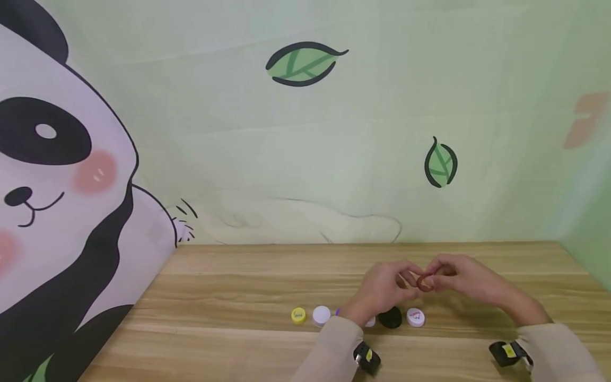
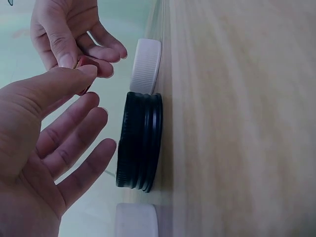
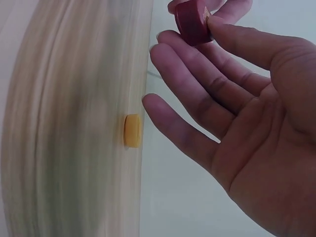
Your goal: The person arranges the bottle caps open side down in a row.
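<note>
A small dark red bottle cap (image 3: 192,22) is held above the table between the two hands. My left hand (image 1: 382,289) pinches it from the left; in the left wrist view the left thumb (image 2: 59,86) lies across it. From the other side my right hand (image 1: 465,276) grips the same cap between thumb and fingers, the right thumb at its face. The other fingers of both hands are spread loosely. Below the hands stand a black ribbed lid (image 2: 140,143) and a white ribbed cap (image 2: 146,65).
Caps lie in a row on the wooden table (image 1: 215,297): a yellow cap (image 1: 298,315), a white cap (image 1: 321,316), others partly behind the left wrist, and a printed white cap (image 1: 416,317) at the right end. A yellow-orange cap (image 3: 132,131) shows in the right wrist view. A panda-printed backdrop rises behind.
</note>
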`<state>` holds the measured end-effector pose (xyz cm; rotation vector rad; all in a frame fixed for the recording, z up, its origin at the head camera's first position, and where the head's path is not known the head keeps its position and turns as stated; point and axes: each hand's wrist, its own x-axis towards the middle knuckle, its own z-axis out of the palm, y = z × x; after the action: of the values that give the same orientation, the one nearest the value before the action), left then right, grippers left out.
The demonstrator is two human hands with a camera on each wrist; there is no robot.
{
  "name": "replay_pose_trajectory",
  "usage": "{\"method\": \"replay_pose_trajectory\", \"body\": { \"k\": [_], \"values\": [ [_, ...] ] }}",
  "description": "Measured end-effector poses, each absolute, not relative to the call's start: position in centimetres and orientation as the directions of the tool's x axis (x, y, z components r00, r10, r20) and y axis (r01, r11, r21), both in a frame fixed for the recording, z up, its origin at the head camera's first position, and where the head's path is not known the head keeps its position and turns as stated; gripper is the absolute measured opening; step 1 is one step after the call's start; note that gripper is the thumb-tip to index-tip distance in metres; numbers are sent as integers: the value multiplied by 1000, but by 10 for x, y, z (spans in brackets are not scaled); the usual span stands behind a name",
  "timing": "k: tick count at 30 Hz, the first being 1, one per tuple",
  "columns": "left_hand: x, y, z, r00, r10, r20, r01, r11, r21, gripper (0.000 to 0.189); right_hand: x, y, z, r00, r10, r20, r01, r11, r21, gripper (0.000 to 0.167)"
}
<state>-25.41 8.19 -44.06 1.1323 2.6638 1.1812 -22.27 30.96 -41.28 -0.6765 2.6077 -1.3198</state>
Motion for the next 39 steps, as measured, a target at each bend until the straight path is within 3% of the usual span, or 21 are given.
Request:
{"method": "replay_pose_trajectory", "body": {
  "k": [28,39],
  "values": [
    [-250,88,-441,-735,654,178,592,492,638,22,-219,316,-411,-844,-534,-40,-290,518,-804,25],
    [-243,93,-438,-729,678,91,598,567,567,23,-220,321,-414,-804,-589,-80,-289,504,-814,25]
  ]
}}
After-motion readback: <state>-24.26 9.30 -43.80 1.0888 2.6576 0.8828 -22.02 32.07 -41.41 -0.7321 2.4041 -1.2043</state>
